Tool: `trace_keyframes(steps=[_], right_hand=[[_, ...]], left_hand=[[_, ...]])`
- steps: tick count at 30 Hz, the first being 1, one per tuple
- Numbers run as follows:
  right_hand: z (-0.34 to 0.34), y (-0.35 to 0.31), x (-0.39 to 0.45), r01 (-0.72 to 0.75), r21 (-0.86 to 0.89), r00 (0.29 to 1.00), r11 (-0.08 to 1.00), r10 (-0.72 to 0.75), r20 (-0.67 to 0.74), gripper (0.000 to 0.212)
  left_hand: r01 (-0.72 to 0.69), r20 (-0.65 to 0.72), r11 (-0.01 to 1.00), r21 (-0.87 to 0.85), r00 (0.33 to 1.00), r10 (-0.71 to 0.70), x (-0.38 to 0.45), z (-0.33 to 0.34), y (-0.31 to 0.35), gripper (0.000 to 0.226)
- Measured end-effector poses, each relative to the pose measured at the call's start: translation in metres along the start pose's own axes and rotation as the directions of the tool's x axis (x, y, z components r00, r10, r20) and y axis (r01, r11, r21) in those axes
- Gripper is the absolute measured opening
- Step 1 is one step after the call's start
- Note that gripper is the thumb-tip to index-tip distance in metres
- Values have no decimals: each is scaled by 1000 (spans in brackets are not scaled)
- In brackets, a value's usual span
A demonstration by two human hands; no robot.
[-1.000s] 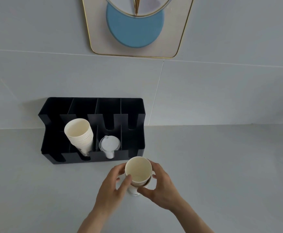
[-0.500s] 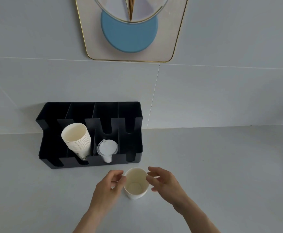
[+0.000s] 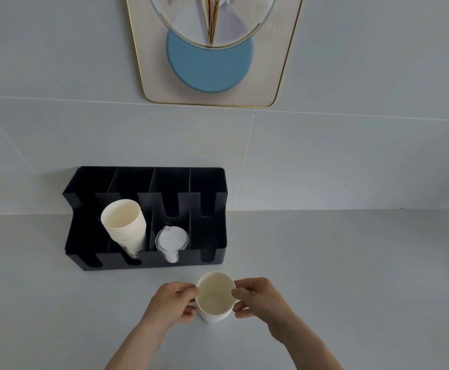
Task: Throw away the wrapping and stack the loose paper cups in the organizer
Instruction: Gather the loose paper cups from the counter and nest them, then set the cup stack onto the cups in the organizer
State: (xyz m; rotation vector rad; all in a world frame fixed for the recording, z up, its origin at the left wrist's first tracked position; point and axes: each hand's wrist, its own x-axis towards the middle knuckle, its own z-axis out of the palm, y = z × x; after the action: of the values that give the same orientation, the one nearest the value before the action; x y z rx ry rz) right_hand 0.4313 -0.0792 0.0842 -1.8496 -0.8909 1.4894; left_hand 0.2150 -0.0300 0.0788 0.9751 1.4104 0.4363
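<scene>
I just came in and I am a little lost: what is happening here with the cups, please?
A person is tidying paper cups. Both hands, the left hand and the right hand, grip a loose paper cup at its rim; it stands upright on the grey counter. Behind it, the black organizer holds a leaning stack of cups in one compartment and plastic lids in the next. No wrapping is visible.

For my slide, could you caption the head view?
Both hands hold a paper cup before the black organizer.
</scene>
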Motion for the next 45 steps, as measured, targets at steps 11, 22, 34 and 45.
trace_keyframes(steps=[11, 22, 34, 45], right_hand=[[1, -16, -7, 1, -22, 1000, 1000, -1, -17, 20], [4, -98, -13, 147, -62, 989, 987, -148, -6, 24], [44, -220, -5, 312, -117, 947, 943, -318, -44, 21], [103, -288, 22, 369, -99, 926, 924, -374, -40, 23]], left_hand=[[11, 23, 997, -72, 1000, -10, -11, -1, 9, 17], [-117, 5, 985, -123, 993, 119, -22, -40, 77, 23], [-310, -134, 933, -182, 948, 289, -36, -116, 151, 21], [-398, -241, 888, -229, 907, 345, -22, -190, 188, 18]])
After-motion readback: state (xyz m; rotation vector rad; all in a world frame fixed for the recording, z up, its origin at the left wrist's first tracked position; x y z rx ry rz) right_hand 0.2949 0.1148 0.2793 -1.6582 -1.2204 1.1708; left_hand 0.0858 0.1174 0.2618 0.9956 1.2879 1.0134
